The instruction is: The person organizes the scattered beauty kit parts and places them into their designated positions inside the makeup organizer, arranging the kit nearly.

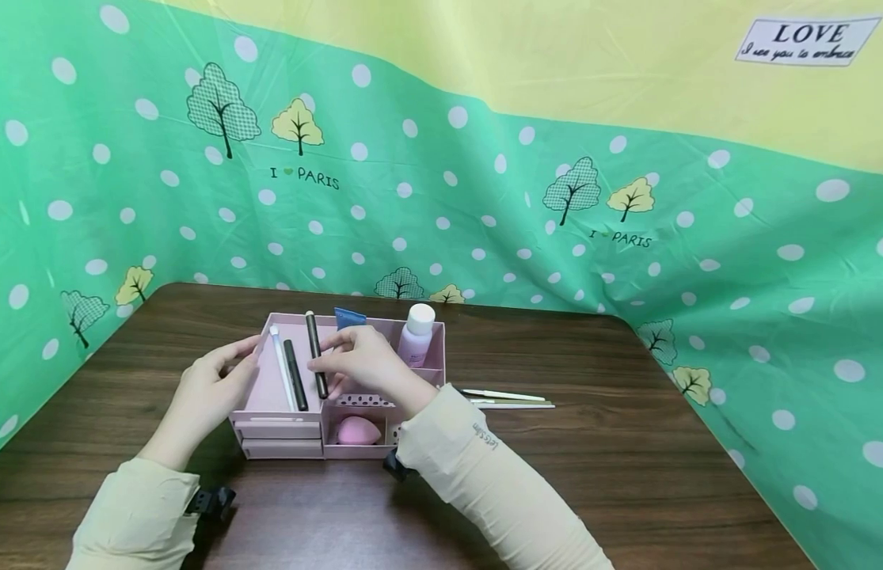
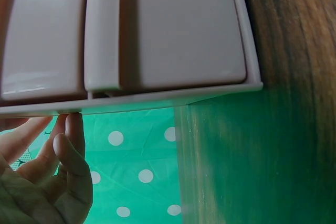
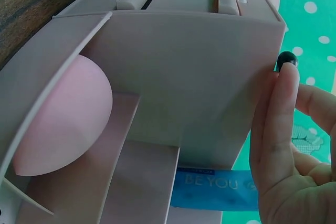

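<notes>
A pink makeup organizer [image 1: 284,423] with drawers and compartments stands on the table. The left hand [image 1: 216,388] rests its fingertips against the organizer's left side; the left wrist view shows those fingers [image 2: 76,135] just under the drawer fronts. Between thumb and fingers, the right hand [image 1: 363,360] pinches a black pen [image 1: 314,348] over the organizer's top, and its dark end shows in the right wrist view. A second black pen [image 1: 295,376] and a white stick [image 1: 281,368] lie on the flat top to the left of it.
A pink sponge [image 1: 359,431] sits in the front compartment. Behind stand a white-capped bottle [image 1: 416,336] and a blue tube [image 1: 350,318]. Several thin light sticks [image 1: 512,400] lie on the brown table [image 1: 626,475] to the right. A green dotted cloth [image 1: 484,214] hangs around it.
</notes>
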The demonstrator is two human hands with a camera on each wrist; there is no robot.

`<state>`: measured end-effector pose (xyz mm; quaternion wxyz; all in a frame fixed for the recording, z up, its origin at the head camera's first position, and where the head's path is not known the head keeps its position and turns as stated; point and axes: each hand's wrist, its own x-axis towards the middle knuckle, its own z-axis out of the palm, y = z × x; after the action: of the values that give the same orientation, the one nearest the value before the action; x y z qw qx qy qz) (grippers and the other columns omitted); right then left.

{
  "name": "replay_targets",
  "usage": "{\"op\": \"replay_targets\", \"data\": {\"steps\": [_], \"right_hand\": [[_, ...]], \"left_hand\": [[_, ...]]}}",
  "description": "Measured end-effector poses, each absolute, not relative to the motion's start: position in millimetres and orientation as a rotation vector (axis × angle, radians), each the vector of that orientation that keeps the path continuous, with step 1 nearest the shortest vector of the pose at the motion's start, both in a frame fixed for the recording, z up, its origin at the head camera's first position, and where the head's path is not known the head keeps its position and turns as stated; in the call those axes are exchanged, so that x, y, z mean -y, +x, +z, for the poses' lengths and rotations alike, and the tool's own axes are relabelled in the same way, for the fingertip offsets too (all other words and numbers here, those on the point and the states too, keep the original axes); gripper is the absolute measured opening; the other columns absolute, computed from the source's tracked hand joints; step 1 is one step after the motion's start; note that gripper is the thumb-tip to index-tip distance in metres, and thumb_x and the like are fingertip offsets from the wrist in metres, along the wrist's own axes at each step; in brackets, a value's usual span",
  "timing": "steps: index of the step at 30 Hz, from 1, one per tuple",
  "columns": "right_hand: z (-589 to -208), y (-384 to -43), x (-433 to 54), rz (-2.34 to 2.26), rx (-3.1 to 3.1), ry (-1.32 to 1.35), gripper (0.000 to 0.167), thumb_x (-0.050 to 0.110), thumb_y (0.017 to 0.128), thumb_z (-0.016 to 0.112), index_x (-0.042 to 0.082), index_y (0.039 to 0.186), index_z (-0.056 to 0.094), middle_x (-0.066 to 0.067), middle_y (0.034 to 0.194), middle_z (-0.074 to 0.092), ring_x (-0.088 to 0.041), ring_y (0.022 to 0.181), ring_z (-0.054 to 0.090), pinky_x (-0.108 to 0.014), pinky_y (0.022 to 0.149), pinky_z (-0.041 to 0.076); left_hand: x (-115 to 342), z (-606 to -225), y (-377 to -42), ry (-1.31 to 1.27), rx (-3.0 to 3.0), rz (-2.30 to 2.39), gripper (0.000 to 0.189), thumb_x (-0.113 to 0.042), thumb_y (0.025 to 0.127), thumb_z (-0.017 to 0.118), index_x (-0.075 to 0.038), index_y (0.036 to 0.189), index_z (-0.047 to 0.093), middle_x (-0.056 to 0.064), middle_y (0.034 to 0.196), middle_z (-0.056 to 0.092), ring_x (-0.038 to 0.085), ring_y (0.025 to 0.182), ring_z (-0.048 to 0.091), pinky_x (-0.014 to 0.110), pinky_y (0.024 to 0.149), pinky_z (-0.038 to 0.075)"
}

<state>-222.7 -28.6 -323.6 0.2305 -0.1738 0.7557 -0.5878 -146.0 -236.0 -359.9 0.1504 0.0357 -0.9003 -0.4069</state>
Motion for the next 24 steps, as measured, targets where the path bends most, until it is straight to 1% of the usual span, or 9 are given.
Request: {"op": "replay_targets", "data": {"steps": [4,6,12,16,19,24], "right_hand": [[-321.3,-221.5,29.1,-1.572,-2.12,-0.501,0.035,0.005,0.084,0.075,-0.006,0.115,0.064,-0.007,0.071,0.064,-0.014,0.046,0.06,-0.037,0.056,0.058],[-320.5,-221.4,29.3,-1.551,-2.136,-0.503,0.035,0.006,0.084,0.075,-0.006,0.115,0.064,-0.006,0.07,0.064,-0.014,0.046,0.06,-0.035,0.054,0.057],[-319.5,-220.2,30.8,-1.526,-2.18,-0.484,0.035,0.009,0.084,0.077,-0.003,0.115,0.067,-0.006,0.072,0.065,-0.014,0.045,0.06,-0.04,0.061,0.059],[-318.9,-218.6,31.3,-1.485,-2.232,-0.492,0.035,0.012,0.083,0.078,0.0,0.115,0.069,-0.004,0.07,0.065,-0.014,0.043,0.061,-0.034,0.059,0.058],[-319.8,-218.2,31.5,-1.459,-2.261,-0.525,0.034,0.012,0.084,0.078,0.0,0.115,0.069,-0.005,0.067,0.064,-0.013,0.043,0.061,-0.033,0.058,0.058],[-320.9,-217.9,31.9,-1.45,-2.283,-0.575,0.03,0.012,0.085,0.076,0.0,0.112,0.069,-0.008,0.068,0.067,-0.012,0.043,0.061,-0.036,0.058,0.058]], "left_hand": [[236.3,-360.5,-145.9,0.109,2.591,-1.172,0.045,-0.028,0.104,0.046,-0.003,0.14,0.055,0.015,0.096,0.06,0.014,0.073,0.046,0.027,0.062,0.039],[236.4,-360.8,-146.1,0.107,2.593,-1.171,0.045,-0.028,0.104,0.046,-0.003,0.14,0.055,0.015,0.096,0.06,0.014,0.073,0.046,0.028,0.061,0.039],[236.5,-360.9,-146.6,0.101,2.593,-1.169,0.044,-0.028,0.104,0.046,-0.004,0.14,0.055,0.015,0.096,0.06,0.014,0.072,0.046,0.028,0.061,0.039],[236.5,-360.6,-146.6,0.098,2.591,-1.17,0.044,-0.028,0.104,0.046,-0.004,0.14,0.055,0.014,0.094,0.06,0.013,0.071,0.046,0.028,0.06,0.039],[236.3,-360.2,-146.5,0.1,2.592,-1.175,0.045,-0.028,0.104,0.046,-0.003,0.14,0.055,0.015,0.095,0.06,0.013,0.071,0.046,0.028,0.059,0.039],[236.3,-360.2,-146.1,0.105,2.592,-1.175,0.045,-0.028,0.104,0.045,-0.003,0.14,0.054,0.016,0.099,0.06,0.014,0.071,0.046,0.028,0.06,0.039]]}}
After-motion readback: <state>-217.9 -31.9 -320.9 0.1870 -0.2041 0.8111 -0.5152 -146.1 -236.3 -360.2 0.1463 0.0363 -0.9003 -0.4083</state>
